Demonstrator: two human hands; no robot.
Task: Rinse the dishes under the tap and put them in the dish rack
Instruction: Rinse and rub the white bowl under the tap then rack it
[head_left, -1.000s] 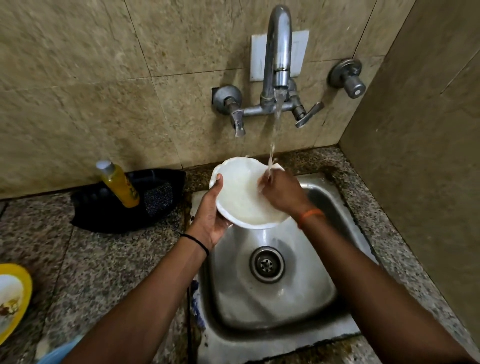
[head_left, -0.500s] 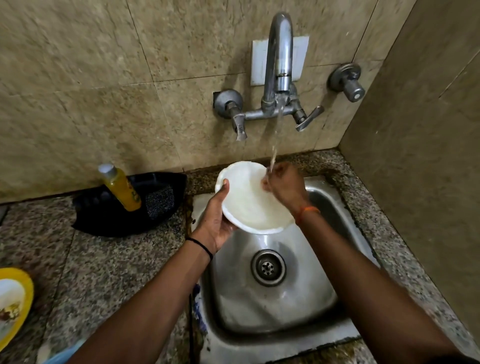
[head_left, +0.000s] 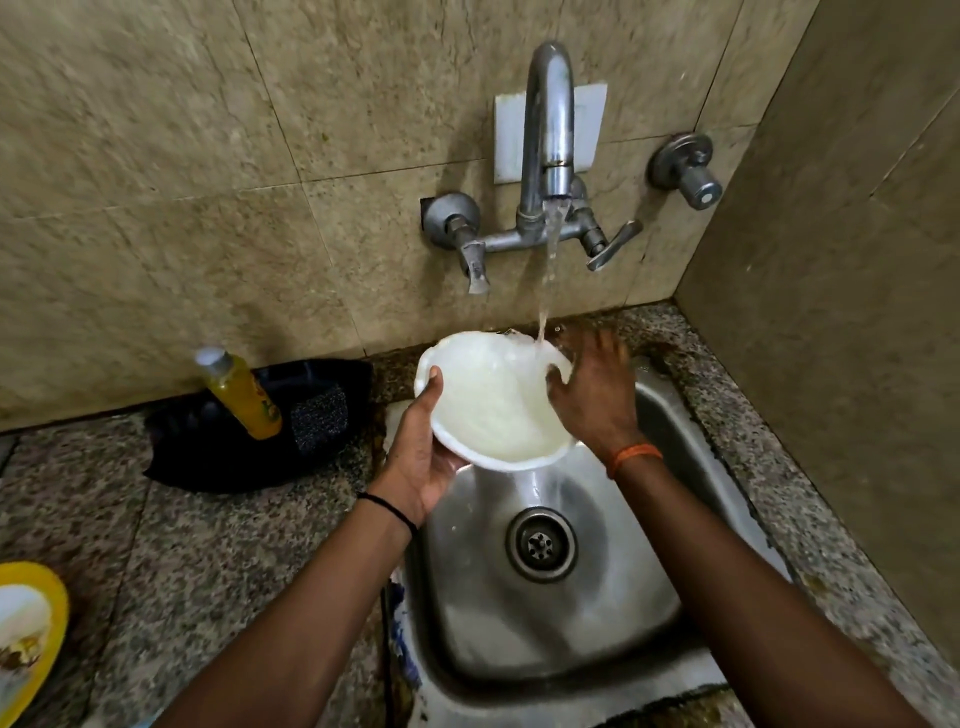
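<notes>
A white plate (head_left: 493, 402) tilts over the sink (head_left: 649, 613), its far rim under the tap (head_left: 548, 135) stream. The left hand (head_left: 421, 457) grips its left rim, thumb on top; the right hand (head_left: 592, 395), fingers spread, rests on the right side. No dish rack is visible.

We see a yellow bottle (head_left: 241, 395) and scrubber (head_left: 319, 418) in a black tray (head_left: 208, 457) against the counter's (head_left: 218, 551) back edge.

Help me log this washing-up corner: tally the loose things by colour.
White: 1, plate
Yellow: 2, bottle, dish
Black: 2, tray, scrubber
Total: 5
</notes>
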